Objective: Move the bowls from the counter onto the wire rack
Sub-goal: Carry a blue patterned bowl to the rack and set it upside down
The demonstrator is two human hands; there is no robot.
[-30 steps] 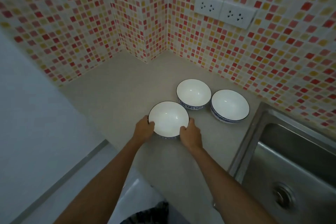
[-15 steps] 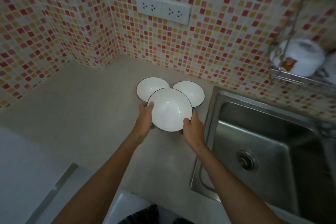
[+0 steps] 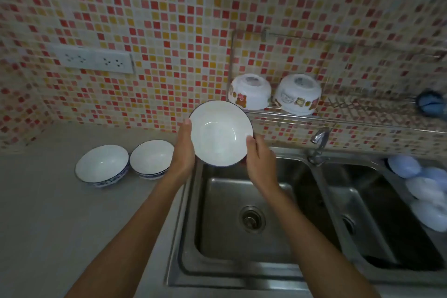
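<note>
Left hand (image 3: 184, 150) and right hand (image 3: 260, 159): curled round opposite sides of one white bowl (image 3: 220, 133), thumbs on the rim, fingers hidden beneath. Bowl gripped from both sides, tilted toward the viewer, carried in the air above the near corner of the sink (image 3: 242, 256).

Change over the last second: bowl lifted clear of the bench (image 3: 48, 213), where it sat in front of two others, and swung rightward across the sink edge; view turned with it, so that the wire rack (image 3: 338, 118) now shows on the tiled wall. Meaning for the task, as a judgement: first bowl mid-transfer, roughly a third of the work under way, none yet placed.

Held bowl just left of and slightly below the rack's front rail, apart from it. Two patterned bowls (image 3: 250, 91) (image 3: 298, 94) upside down on the rack's left end, side by side; open wire to their right, blurred by motion. A blue object (image 3: 431, 103) at the rack's far right, too blurred to name.

Two remaining bowls (image 3: 102, 166) (image 3: 152, 159) upright on the bench, touching or nearly so, left of the left hand. Tap (image 3: 318, 140) behind the sink divider. Pale blue items (image 3: 425, 189) stacked at the far right of the sink, not identifiable.

Next move, as a judgement: raise over the rail, likely invert, set down right of the patterned pair.
</note>
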